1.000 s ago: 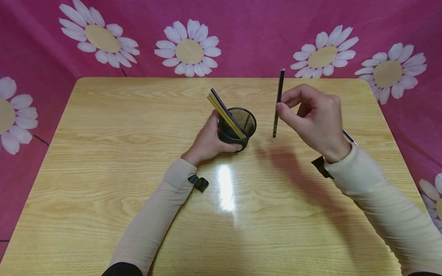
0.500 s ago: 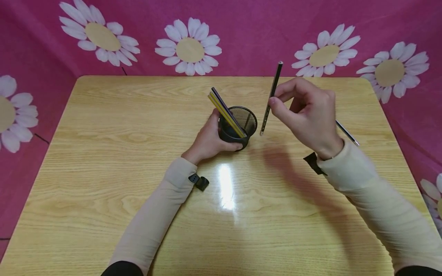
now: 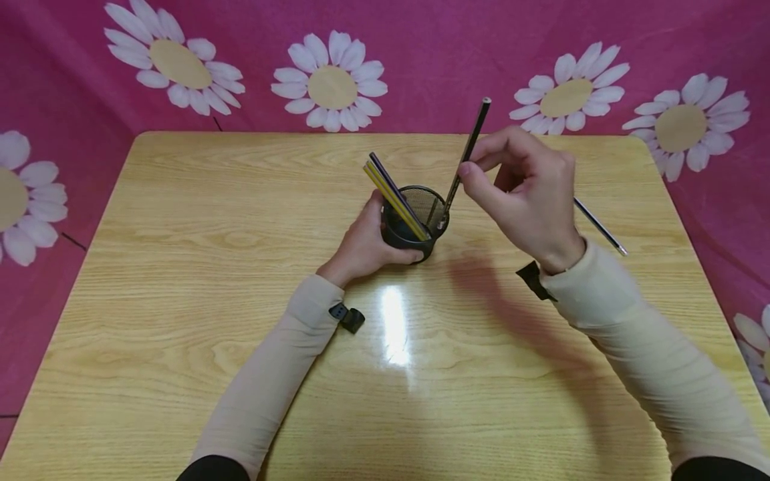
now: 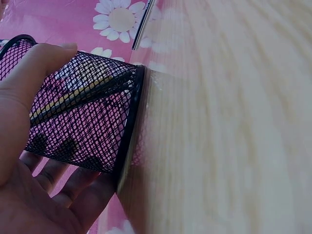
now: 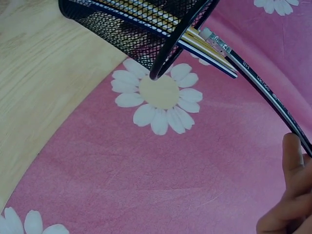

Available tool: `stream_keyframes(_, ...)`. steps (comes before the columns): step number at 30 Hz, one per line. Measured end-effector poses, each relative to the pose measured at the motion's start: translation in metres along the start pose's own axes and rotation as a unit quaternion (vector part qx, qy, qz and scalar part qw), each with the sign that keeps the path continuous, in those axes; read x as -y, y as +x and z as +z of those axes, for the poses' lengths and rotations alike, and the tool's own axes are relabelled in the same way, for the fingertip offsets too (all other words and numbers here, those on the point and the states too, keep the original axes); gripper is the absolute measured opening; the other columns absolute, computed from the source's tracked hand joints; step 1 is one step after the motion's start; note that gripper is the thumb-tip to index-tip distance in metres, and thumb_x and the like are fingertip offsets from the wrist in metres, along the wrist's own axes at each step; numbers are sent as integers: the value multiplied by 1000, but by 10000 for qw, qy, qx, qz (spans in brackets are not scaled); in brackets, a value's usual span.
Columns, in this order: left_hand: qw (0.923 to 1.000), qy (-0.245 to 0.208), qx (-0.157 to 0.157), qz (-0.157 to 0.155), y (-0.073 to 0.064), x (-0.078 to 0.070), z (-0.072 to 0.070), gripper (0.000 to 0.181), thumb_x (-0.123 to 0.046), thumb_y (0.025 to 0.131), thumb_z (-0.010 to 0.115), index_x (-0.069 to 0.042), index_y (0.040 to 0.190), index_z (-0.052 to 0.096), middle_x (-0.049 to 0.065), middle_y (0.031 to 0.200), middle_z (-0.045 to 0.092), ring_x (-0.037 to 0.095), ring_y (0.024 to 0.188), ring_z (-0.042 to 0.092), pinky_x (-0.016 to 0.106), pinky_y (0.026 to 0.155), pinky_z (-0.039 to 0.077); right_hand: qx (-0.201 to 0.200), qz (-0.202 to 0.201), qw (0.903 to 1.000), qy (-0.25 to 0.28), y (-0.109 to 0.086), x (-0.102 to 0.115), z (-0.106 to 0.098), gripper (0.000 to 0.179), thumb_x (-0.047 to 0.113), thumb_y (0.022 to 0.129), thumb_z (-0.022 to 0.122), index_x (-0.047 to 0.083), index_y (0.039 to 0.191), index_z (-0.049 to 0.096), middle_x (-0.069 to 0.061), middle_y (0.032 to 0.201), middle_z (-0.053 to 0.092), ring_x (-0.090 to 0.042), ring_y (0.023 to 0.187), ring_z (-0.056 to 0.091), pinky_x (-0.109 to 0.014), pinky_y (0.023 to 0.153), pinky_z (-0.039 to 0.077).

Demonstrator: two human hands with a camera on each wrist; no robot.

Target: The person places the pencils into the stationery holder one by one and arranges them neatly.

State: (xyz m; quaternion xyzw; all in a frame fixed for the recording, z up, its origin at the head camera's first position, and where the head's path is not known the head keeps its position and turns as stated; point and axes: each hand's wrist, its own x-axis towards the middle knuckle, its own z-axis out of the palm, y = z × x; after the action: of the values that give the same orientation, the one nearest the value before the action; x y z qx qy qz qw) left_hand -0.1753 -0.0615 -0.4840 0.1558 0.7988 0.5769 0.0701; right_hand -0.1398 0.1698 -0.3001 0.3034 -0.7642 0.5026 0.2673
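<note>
A black mesh pencil cup [image 3: 409,248] stands on the table, and my left hand [image 3: 365,242] grips it round its left side. Inside lean a yellow pencil [image 3: 390,197] and a dark one [image 3: 385,175], their tops tilted to the left. Between thumb and fingertips my right hand [image 3: 529,194] pinches a black pencil [image 3: 475,133]. Its lower end, with a metal band and a pale eraser [image 5: 206,33], is right at the cup's rim. In the left wrist view the mesh wall [image 4: 92,107] shows the pencils slanting inside.
Another black pencil [image 3: 601,227] with a silver end lies on the table to the right, beyond my right wrist. The wooden table [image 3: 180,267] has a pink flowered cloth [image 3: 433,60] behind it and at its sides.
My right hand has moved left and slightly away, bringing the black pencil from beside the cup to its rim and tilting it. More of the lying pencil shows. The left hand stays put.
</note>
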Motion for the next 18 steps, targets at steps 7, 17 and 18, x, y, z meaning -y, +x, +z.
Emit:
stream_keyframes(7,10000,28,-33,43,0,0,-1,115,-39,64,109,-26,154,40,-4,147,53,15,130,58,41,112,46,248,-37,9997,-6,0,-1,7,16,12,95,75,-4,94,73,0,80,77,-5,47,42,-18,47,31)
stream_keyframes(17,9997,-211,72,-88,-9,-24,-5,111,-28,67,107,-20,156,40,1,150,53,16,135,54,39,115,44,760,40,9965,-336,-8,-11,18,13,9,97,78,-3,99,74,-10,87,79,-7,48,47,-18,47,36)
stream_keyframes(18,9997,-198,91,-92,-10,-30,-6,111,-26,68,107,-18,156,40,3,151,52,18,135,54,40,115,44,781,50,9963,-352,-8,-12,19,13,8,97,79,-3,99,74,-10,87,79,-7,49,47,-18,47,36)
